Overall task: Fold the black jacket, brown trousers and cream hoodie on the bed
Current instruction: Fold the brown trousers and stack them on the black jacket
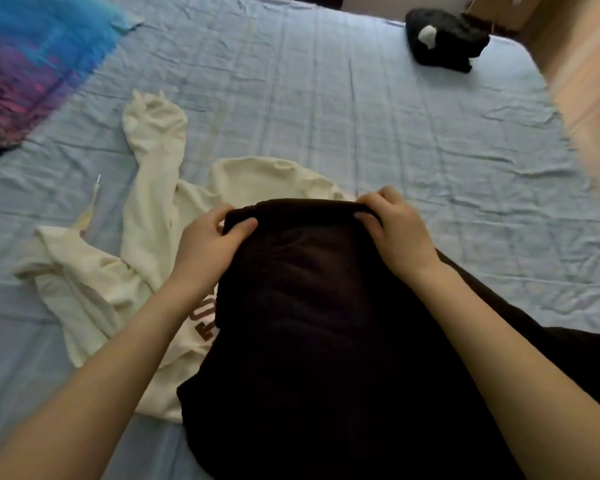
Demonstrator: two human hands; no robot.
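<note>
Dark brown trousers (pixel 312 323) lie in front of me, spreading over part of the cream hoodie (pixel 146 216). My left hand (pixel 208 247) grips the far left corner of the trousers' top edge, thumb on top. The far right corner is pinched by my right hand (pixel 395 230). The hoodie is crumpled on the blue sheet, one sleeve stretched away from me, brown lettering showing beside the trousers. A folded black jacket (pixel 444 39) with a white patch sits at the bed's far right corner.
The bed (pixel 395 133) has a wrinkled light blue sheet. A blue, purple and pink blanket (pixel 25 74) covers the far left corner. Wooden furniture (pixel 568 36) stands past the bed's right edge.
</note>
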